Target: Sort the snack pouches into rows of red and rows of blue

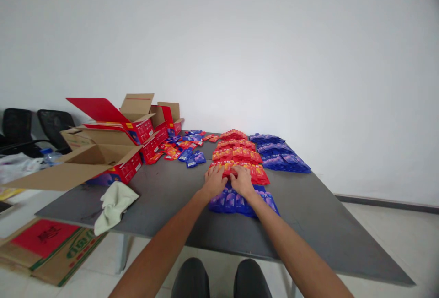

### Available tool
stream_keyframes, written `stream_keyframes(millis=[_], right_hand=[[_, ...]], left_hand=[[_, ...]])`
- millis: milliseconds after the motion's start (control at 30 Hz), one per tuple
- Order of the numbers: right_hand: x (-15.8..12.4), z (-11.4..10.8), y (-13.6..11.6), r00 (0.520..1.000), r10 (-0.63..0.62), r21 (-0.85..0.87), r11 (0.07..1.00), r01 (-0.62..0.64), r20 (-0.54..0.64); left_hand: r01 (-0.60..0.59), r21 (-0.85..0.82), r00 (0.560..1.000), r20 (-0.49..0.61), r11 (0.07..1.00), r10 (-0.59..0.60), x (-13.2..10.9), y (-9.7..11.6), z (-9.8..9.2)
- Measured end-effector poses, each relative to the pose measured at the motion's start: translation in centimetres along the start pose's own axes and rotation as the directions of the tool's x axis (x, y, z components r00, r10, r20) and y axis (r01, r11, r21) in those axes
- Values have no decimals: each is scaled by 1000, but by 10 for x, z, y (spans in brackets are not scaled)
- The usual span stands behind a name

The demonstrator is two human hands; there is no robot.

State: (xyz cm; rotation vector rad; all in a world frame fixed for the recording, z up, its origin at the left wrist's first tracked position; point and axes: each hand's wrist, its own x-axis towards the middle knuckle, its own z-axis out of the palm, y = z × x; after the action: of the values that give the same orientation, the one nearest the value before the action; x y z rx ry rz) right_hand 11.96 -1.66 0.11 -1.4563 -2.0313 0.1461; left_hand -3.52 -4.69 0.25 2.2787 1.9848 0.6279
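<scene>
Both hands meet the front row of red packets (259, 175) near the table's middle. My left hand (215, 182) curls its fingers over the left part of that row, its thumb at the front edge. Close beside it, my right hand (243, 181) grips the same row with bent fingers; the fingertips are partly hidden among the packets. Just below the hands, a row of blue-purple packets (230, 202) lies nearest me, partly covered by my right wrist. More red packets (236, 143) stand in overlapping rows behind.
Blue packets (284, 160) lie stacked at the right. Loose red and blue packets (187, 151) are scattered at back left. Open red cartons (132, 170) crowd the left side, with a pale cloth (115, 204) by the grey table's (164, 197) edge. Flattened cardboard (51, 247) rests below.
</scene>
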Motion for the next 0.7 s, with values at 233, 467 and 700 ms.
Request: stream_keyframes(millis=[233, 467, 700], right_hand=[[23, 54, -59, 983, -181, 101, 979, 177, 32], [62, 114, -102, 955, -265, 136, 960, 247, 134], [103, 156, -114, 935, -266, 91, 964, 252, 233]], left_hand=[[63, 9, 997, -53, 998, -63, -4, -65, -13], [81, 2, 991, -108, 997, -81, 17, -131, -4], [96, -19, 995, -39, 995, -96, 49, -181, 12]])
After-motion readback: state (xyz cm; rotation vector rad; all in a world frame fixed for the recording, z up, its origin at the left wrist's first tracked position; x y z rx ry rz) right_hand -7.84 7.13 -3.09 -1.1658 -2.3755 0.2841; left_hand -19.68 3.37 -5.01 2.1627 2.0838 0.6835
